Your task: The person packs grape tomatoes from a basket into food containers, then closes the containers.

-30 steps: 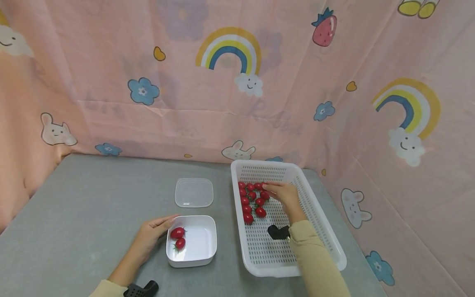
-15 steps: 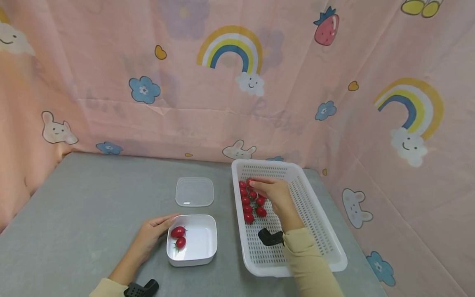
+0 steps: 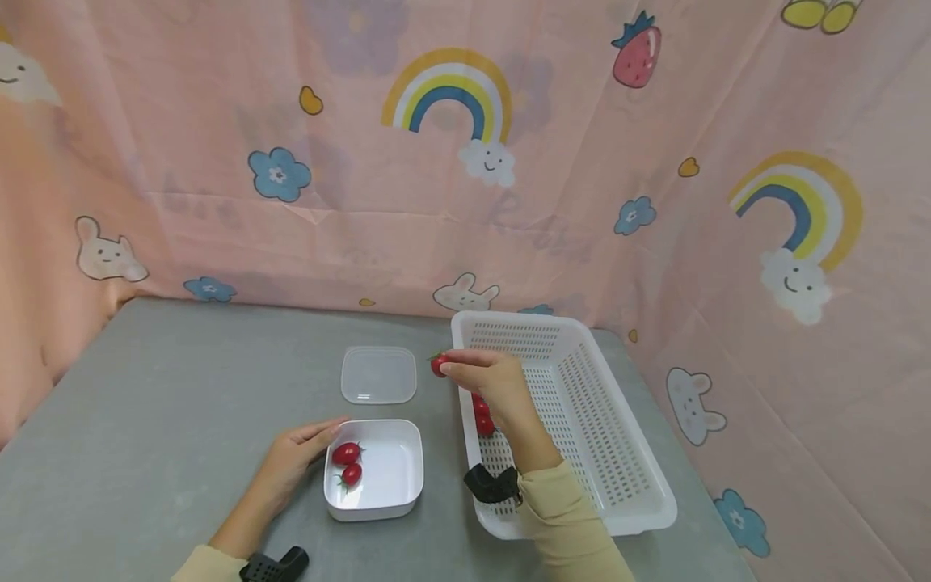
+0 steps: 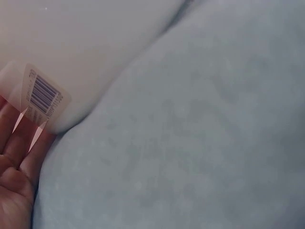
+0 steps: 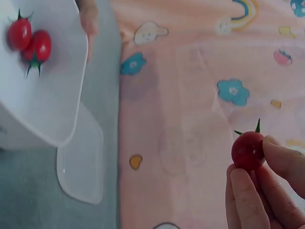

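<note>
On its left, one square white plastic box (image 3: 374, 505) is being steadied, seemingly, by the left hand's (image 3: 287, 461) nearly straight fingers, two red cherry tomatoes (image 3: 347, 454) are lying inside, one flat translucent lid (image 3: 379, 375) behind, and rightward the right hand (image 3: 498, 392) is pinching one tomato (image 3: 439, 366) above one perforated white basket (image 3: 611, 453) holding at least two more tomatoes (image 3: 484, 426).

Tomato (image 5: 247, 151) v. glossy, box (image 3: 374, 512) & basket (image 3: 607, 432) plast., backdrop (image 3: 378, 250) creased cloth, tabletop (image 3: 174, 404) matt.

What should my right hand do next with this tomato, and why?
Probably carry the tomato over and lower it into the white box: your right hand pinches it, seemingly past the basket's edge, your left hand touches the box, and two tomatoes inside leave bare floor beside them.
</note>
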